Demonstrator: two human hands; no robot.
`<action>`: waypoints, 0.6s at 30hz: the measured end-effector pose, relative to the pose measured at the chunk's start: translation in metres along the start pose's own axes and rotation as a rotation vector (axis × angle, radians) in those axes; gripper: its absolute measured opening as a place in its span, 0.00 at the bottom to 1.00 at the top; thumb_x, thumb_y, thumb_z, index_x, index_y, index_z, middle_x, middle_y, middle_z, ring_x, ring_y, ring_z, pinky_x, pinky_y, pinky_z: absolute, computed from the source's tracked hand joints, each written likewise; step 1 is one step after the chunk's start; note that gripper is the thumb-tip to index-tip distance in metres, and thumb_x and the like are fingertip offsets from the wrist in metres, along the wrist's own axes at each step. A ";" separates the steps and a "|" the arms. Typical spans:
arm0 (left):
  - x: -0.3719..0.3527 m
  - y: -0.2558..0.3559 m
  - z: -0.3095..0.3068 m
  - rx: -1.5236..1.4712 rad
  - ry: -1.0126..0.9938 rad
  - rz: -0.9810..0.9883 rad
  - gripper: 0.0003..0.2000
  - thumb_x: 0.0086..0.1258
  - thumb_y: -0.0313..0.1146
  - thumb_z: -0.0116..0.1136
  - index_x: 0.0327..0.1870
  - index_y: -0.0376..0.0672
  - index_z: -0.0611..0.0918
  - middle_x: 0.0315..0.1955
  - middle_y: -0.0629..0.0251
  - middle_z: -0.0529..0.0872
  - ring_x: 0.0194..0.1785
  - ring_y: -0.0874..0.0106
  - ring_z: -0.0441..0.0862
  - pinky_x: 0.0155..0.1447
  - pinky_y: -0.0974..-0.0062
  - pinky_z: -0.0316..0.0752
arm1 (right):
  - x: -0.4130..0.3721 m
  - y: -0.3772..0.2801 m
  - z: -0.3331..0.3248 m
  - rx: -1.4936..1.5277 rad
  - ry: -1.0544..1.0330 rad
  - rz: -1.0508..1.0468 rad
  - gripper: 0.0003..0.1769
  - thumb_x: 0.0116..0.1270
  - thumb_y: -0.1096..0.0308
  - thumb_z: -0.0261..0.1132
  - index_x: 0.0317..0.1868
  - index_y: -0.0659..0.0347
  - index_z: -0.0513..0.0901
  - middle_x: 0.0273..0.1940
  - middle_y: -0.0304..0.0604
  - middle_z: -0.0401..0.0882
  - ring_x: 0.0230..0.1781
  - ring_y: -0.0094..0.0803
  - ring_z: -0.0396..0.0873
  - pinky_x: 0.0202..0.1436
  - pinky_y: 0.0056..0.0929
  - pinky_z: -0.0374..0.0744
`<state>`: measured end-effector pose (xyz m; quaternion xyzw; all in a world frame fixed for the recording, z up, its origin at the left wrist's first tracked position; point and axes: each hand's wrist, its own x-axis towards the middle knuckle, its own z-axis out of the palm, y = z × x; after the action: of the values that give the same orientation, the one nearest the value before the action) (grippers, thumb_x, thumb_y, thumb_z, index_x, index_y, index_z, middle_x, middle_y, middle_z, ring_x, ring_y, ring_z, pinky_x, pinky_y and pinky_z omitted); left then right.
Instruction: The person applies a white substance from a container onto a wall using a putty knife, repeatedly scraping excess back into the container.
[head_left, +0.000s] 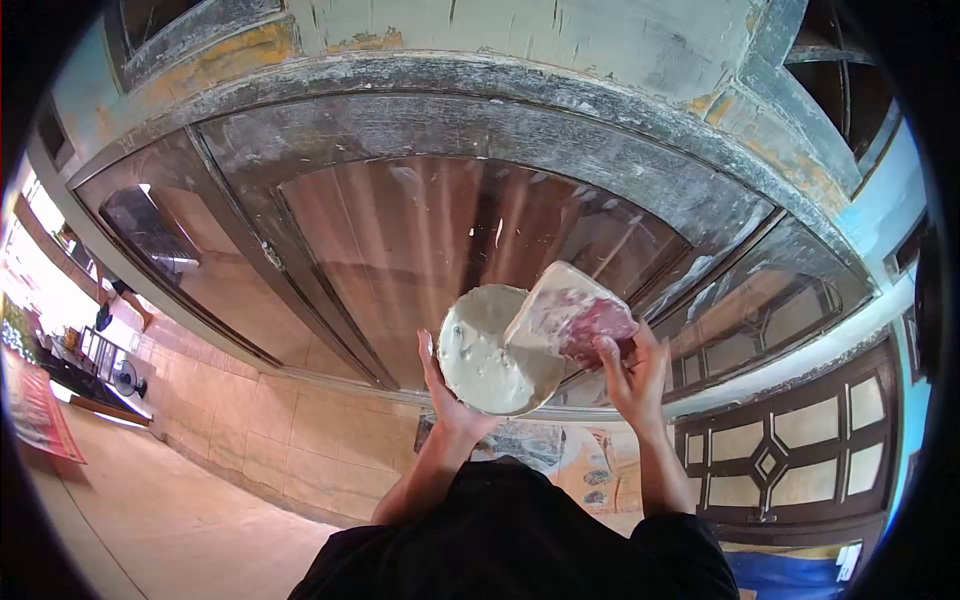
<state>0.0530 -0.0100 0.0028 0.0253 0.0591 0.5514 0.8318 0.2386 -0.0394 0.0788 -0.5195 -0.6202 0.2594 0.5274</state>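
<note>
A round bowl (548,385) of thick white putty (480,365) rests in my left hand (455,405), its fingers cupped around the left side and underneath. My right hand (638,378) grips a flat putty spreader (575,315), reddish near the thumb and smeared with white. The spreader tilts over the bowl's right side, and its lower left corner overlaps the putty in this view. Right ahead is a dark wood and glass door panel (390,230), its frame (470,115) streaked with greyish white.
Above the panel, the pale wall (600,40) shows worn yellow patches. A brown cabinet door (790,440) with light panes stands at right. On the tiled floor at left are a fan (128,380) and a red patterned cloth (40,415). Another person's leg (135,305) shows farther left.
</note>
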 end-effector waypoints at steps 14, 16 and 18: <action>-0.002 0.000 -0.004 0.002 0.027 0.005 0.36 0.63 0.69 0.39 0.62 0.51 0.73 0.60 0.64 0.74 0.61 0.58 0.70 0.64 0.54 0.64 | -0.019 0.011 0.009 0.220 0.176 0.023 0.08 0.68 0.70 0.60 0.40 0.69 0.79 0.31 0.38 0.80 0.24 0.16 0.74 0.26 0.16 0.72; -0.003 0.000 -0.005 0.014 0.029 0.003 0.36 0.63 0.69 0.39 0.62 0.51 0.72 0.60 0.63 0.74 0.61 0.58 0.70 0.64 0.53 0.64 | -0.025 0.026 0.008 0.243 0.191 0.042 0.09 0.68 0.70 0.61 0.40 0.69 0.79 0.30 0.37 0.79 0.24 0.16 0.72 0.24 0.15 0.69; -0.003 0.000 -0.005 -0.026 0.009 -0.022 0.36 0.63 0.69 0.39 0.62 0.51 0.72 0.60 0.63 0.74 0.62 0.58 0.70 0.64 0.53 0.63 | -0.027 0.032 0.008 0.268 0.198 0.058 0.09 0.68 0.70 0.62 0.41 0.69 0.80 0.30 0.36 0.78 0.23 0.15 0.70 0.23 0.15 0.66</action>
<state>0.0513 -0.0123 -0.0016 0.0116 0.0559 0.5430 0.8378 0.2406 -0.0521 0.0386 -0.4851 -0.5098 0.3024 0.6429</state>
